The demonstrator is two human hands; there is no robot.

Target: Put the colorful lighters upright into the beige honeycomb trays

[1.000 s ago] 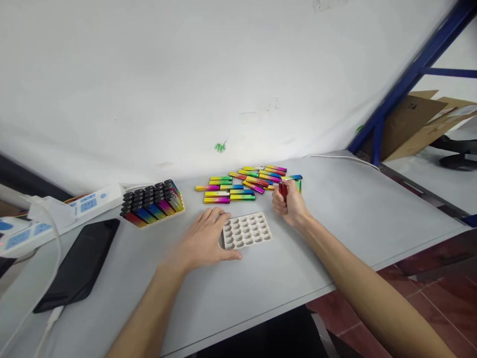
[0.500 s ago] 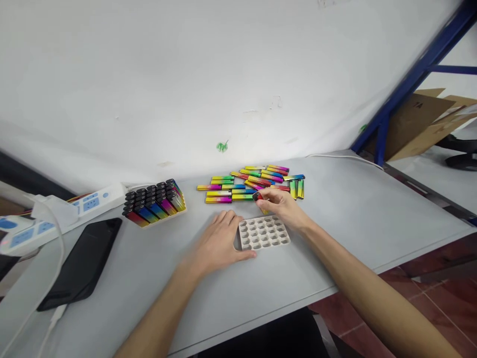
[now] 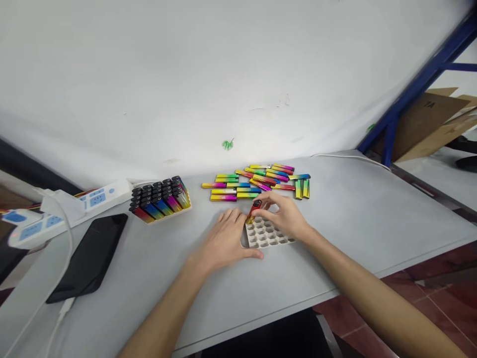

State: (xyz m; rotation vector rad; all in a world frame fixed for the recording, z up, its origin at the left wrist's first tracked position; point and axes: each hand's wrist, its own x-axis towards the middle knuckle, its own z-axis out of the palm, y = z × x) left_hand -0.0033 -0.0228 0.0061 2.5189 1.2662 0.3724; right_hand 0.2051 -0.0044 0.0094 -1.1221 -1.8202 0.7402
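Observation:
My right hand point(image 3: 285, 216) pinches a rainbow-coloured lighter point(image 3: 254, 211) with a black cap and holds it tilted over the far left corner of a white tray point(image 3: 266, 236) full of small cells. My left hand point(image 3: 225, 240) lies flat on the table, its fingers against the tray's left edge and its thumb along the near side. Behind the tray lies a loose pile of several rainbow lighters point(image 3: 261, 181).
A filled tray of upright black-capped lighters point(image 3: 159, 201) stands to the left. Further left lie a black phone point(image 3: 93, 256) and white power strips point(image 3: 59, 214) with cables. The grey table point(image 3: 372, 219) ends at a white wall; a blue frame point(image 3: 413, 87) and cardboard stand at right.
My right hand picked a lighter from the pile and carried it left and down to the tray's far left corner. My left hand stayed at the tray's left edge.

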